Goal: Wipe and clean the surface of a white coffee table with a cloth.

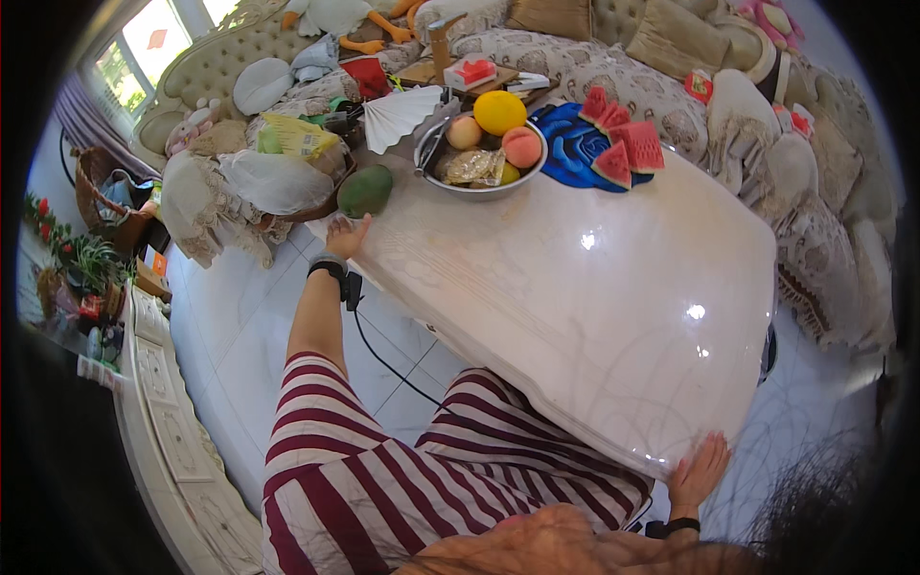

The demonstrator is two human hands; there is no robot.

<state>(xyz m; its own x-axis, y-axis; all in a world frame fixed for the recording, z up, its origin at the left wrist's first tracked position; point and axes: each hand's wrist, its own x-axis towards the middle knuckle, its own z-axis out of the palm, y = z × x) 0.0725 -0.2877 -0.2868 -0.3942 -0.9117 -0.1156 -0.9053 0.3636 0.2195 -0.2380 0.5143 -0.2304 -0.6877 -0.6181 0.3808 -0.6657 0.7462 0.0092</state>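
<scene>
My left hand [346,236] rests at the table's far left edge, thumb raised beside a green mango [365,191]; whether they touch I cannot tell. At the near right corner my right hand [700,471] lies flat on the rim of the table [575,309], which has a clear glossy cover. Neither hand holds anything. A metal bowl [480,192] beyond the mango carries a yellow round fruit [500,113], peaches [521,147] and a clear-wrapped packet [471,167]. To its right, red watermelon pieces [638,146] lie on a blue rose-patterned mat [568,140].
Left of the mango, a brown basket [316,210] holds plastic bags [277,180]. A white pleated fan [399,115] leans behind it. Farther back stand a tissue box [470,72] and a patterned sofa [575,57]. A white drawer cabinet [172,431] runs along the left.
</scene>
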